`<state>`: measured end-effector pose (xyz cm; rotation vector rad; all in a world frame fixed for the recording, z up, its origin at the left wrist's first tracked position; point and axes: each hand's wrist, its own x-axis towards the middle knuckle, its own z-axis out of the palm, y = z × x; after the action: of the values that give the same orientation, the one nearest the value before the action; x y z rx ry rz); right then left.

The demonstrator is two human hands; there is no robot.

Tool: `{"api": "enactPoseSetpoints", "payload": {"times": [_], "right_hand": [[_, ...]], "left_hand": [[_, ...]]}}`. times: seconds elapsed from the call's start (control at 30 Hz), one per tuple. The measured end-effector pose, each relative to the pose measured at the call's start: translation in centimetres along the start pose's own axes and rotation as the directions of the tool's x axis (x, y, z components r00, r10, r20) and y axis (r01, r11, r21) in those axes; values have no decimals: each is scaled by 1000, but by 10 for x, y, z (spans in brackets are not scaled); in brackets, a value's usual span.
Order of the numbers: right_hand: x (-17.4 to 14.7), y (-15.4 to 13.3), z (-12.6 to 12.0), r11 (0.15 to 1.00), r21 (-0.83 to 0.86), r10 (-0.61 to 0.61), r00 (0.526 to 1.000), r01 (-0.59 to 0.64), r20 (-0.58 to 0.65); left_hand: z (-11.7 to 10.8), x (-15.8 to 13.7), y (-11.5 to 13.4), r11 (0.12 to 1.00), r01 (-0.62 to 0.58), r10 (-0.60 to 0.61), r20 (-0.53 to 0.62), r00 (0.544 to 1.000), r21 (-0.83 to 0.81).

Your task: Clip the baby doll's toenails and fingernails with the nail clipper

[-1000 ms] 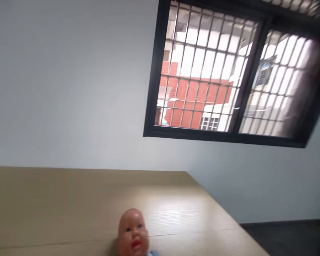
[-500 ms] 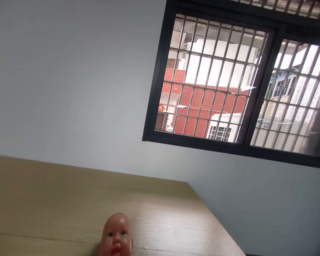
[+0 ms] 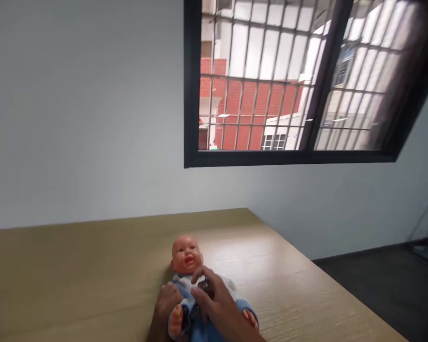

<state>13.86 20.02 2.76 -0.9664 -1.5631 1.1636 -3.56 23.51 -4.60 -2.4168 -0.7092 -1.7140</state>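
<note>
A baby doll (image 3: 186, 256) in blue and white clothes lies face up on the wooden table, its head toward the wall. Over its chest is my right hand (image 3: 216, 301), with thumb and fingers curled around a small dark, shiny, rounded thing (image 3: 204, 286). My left hand (image 3: 168, 299) rests against the doll's side on the left, its fingers curled in; what they hold, if anything, is hidden. A black thing (image 3: 186, 319), partly covered, shows beside one of the doll's small limbs.
The table (image 3: 92, 266) meets a plain grey wall (image 3: 85, 114), and its right edge slants down toward the dark floor (image 3: 388, 280). A dark-framed window (image 3: 253, 158) with metal bars is set in the wall.
The view has tilted down and levelled, so more of the doll and table shows. Both my hands, out of sight before, are now at the doll's body.
</note>
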Motion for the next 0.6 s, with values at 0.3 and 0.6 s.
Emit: {"api": "enactPoseSetpoints", "payload": {"times": [0.3,0.6], "right_hand": [[-7,2,-5,963,-255,-83,996,90,40],[-12,3,-15,987,-139,-71,993,84,93]], "left_hand": [[9,-10,-6,992,121,-119,64,991,-29],[-2,-8,1,974,223,-216,150,965,-32]]}}
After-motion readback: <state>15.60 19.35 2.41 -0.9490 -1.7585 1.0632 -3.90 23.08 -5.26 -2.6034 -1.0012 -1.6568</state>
